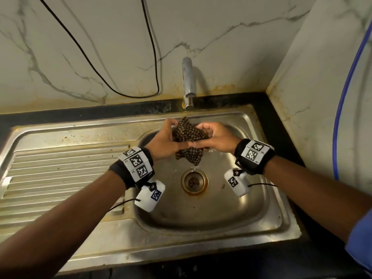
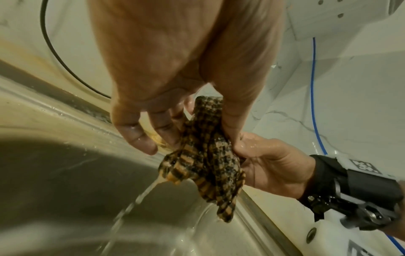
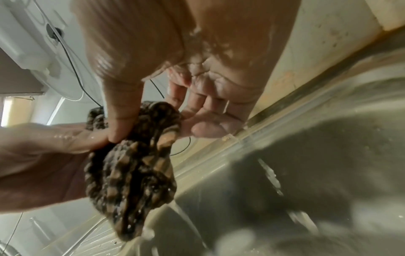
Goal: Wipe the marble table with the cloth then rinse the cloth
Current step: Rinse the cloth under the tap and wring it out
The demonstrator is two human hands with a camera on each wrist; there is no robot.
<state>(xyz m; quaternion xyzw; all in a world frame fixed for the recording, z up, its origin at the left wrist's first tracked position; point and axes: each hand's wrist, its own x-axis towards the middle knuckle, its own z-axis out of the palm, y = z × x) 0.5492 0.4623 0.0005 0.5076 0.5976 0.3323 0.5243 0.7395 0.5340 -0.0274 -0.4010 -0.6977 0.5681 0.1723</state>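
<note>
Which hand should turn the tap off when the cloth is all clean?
Probably the right hand. The tap stands just behind both hands, leaning slightly to the right one's side. The left hand pinches the cloth and could keep holding it over the sink.

Sink set in counter, basin at right, ribbed drainboard at left. Tap behind basin, against back wall. Drain in basin floor. Cloth above basin, in front of tap, between left hand and right hand (both gripping it). Cable hanging on back wall, left of tap. Hose along side wall at right.
</note>
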